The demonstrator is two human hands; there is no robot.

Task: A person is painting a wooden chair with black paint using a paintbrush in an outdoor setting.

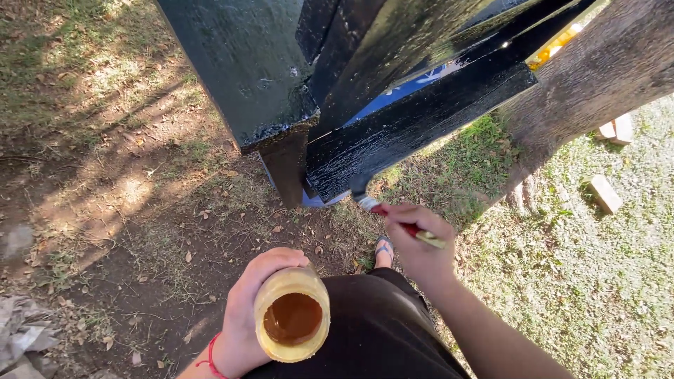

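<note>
My left hand (246,316) grips a yellowish cylindrical jar (291,314) from its left side; the jar is open on top and holds brown liquid. My right hand (420,242) holds a paintbrush (393,216) with a red and pale handle, its dark bristles touching the lower edge of a glossy black painted wooden plank (414,119). The plank is part of a black wooden structure with a thick black post (242,70) standing in the soil. A red string circles my left wrist.
A rough tree trunk (597,77) leans at the right behind the planks. Pieces of brick (605,193) lie on the grass at right. Bare soil with dry leaves spreads left, crumpled grey paper (24,337) at bottom left. My sandalled foot (383,250) stands below the brush.
</note>
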